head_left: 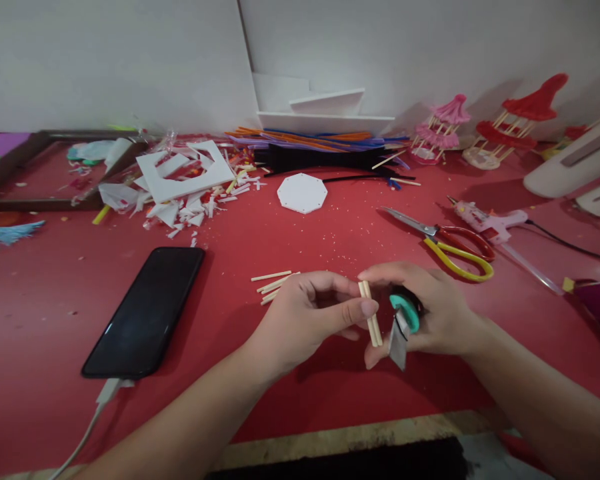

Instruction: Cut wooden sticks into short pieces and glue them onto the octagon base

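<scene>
My left hand [313,320] pinches a small bundle of short pale wooden sticks [375,328] between thumb and fingers, nearly upright above the red table. My right hand [437,310] is closed around a cutter knife [404,323] with a teal end and a broad grey blade that points down toward me. Fingertips of the right hand touch or nearly touch the sticks at top and bottom. More loose wooden sticks [271,285] lie on the table behind my left hand, which partly hides them. Beyond them rests a white octagonal board [303,193] with small holes near its corners.
A phone [145,313] on a cable lies left. Scissors [447,243] and a pink glue gun [490,221] lie right. White foam scraps [185,177] are piled back left. Pipe cleaners [325,141] and pink and red stick models [437,130] stand along the wall.
</scene>
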`<state>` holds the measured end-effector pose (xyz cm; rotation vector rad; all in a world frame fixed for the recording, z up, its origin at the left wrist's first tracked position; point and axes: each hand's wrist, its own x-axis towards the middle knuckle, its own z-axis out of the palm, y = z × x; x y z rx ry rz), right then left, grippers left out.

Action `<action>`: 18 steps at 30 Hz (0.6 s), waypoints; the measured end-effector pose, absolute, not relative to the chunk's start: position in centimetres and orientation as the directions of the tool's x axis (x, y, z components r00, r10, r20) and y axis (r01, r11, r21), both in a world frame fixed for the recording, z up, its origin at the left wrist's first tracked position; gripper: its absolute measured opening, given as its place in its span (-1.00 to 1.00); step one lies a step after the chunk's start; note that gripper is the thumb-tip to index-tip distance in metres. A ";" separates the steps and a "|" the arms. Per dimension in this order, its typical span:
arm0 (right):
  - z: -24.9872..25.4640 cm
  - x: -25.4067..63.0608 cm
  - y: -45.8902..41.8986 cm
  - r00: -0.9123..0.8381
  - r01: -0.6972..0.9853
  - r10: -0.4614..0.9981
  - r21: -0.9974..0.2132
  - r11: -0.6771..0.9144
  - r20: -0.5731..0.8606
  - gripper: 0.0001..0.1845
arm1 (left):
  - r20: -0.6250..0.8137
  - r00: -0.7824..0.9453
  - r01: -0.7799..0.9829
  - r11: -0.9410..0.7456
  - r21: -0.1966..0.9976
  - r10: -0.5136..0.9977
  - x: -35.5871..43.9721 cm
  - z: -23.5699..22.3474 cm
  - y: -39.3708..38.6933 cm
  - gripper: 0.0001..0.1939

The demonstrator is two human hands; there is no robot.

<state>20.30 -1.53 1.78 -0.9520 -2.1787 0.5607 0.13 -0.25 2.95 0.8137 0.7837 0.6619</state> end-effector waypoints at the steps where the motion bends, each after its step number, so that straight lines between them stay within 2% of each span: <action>1: 1.7 20.3 -1.5 -0.497 0.469 0.764 -0.613 0.636 0.412 -0.32 | -0.344 0.541 -0.213 0.521 0.827 0.767 0.1 3.0 -0.3 -0.79; 4: 1.5 20.4 -1.5 -0.499 0.461 0.763 -0.619 0.636 0.411 -0.28 | -0.335 0.524 -0.222 0.505 0.834 0.783 0.2 3.0 -0.3 -0.80; 9: 1.6 20.9 -1.6 -0.529 0.437 0.762 -0.649 0.622 0.374 -0.10 | -0.320 0.510 -0.244 0.491 0.836 0.799 0.1 2.9 -0.3 -0.84; 15: 1.8 21.3 -1.5 -0.566 0.434 0.726 -0.608 0.665 0.391 -0.25 | -0.310 0.507 -0.261 0.487 0.834 0.804 0.1 2.9 -0.3 -0.85; 18: 1.8 21.2 -1.4 -0.566 0.417 0.724 -0.621 0.664 0.394 -0.27 | -0.311 0.515 -0.265 0.493 0.829 0.799 0.1 3.0 -0.4 -0.86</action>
